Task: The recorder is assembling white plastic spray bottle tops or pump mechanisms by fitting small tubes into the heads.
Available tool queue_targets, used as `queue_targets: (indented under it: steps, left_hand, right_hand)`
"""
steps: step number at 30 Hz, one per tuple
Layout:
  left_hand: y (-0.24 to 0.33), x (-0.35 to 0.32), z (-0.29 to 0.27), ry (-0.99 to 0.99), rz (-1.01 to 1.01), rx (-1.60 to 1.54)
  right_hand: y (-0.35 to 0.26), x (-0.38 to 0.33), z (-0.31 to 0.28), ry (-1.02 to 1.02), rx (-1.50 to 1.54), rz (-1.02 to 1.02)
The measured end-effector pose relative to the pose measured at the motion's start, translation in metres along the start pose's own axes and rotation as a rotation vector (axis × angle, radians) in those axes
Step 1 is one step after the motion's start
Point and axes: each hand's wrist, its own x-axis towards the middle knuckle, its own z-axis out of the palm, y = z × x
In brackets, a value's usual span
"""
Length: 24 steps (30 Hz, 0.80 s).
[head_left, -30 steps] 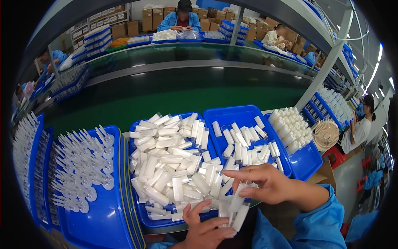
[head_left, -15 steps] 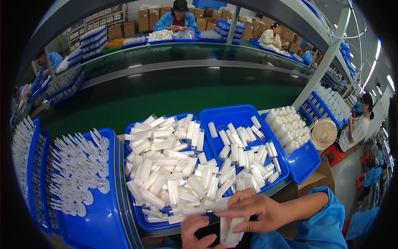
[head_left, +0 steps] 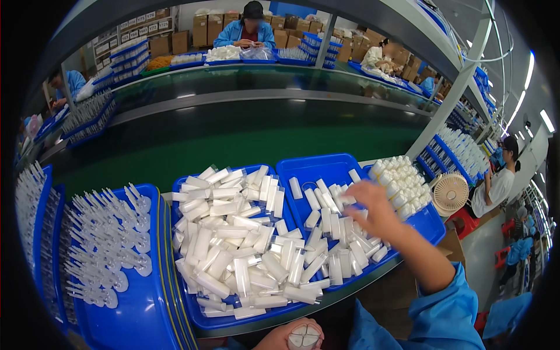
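At the lower edge my left hand (head_left: 279,338) is closed around a bundle of white pieces (head_left: 304,337), whose ends face up side by side. My right hand (head_left: 373,211) hangs over the right blue tray (head_left: 300,165), slightly blurred, its fingers apart and nothing visible in them. Below it in that tray lie loose white oblong pieces (head_left: 335,269), with thin rings among them. The blue tray to its left (head_left: 201,322) is heaped with white oblong pieces in clear film sleeves (head_left: 224,233).
Far left, blue trays (head_left: 137,291) hold white stemmed parts with round bases (head_left: 111,245). Bundled white pieces (head_left: 402,184) fill a blue tray at right, beside a beige fan (head_left: 450,193) and a metal post (head_left: 452,99). Beyond the green conveyor belt (head_left: 233,131), co-workers (head_left: 245,35) sit.
My right hand has let go of the white pieces near my left hand and moved up and right over the right tray. My left hand has drawn down toward me with the bundle.
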Motion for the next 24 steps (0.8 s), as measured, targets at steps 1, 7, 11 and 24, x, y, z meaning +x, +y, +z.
queue_targets:
  steps: [1,7,11,24]
  left_hand:
    - [-0.001,0.002,0.001,-0.032,0.05,-0.023]
    - [0.004,-0.001,0.002,0.016,0.083,0.053]
    - [0.01,-0.002,0.002,0.059,0.096,0.146]
    - [0.023,0.009,0.016,0.345,0.225,-0.109]
  right_hand:
    - [0.039,-0.007,0.005,0.018,-0.18,0.182]
    - [0.097,-0.02,0.025,-0.135,-0.597,0.306]
    - [0.104,-0.021,0.03,-0.067,-0.521,0.322]
    - [-0.11,-0.022,-0.025,-0.11,0.378,-0.101]
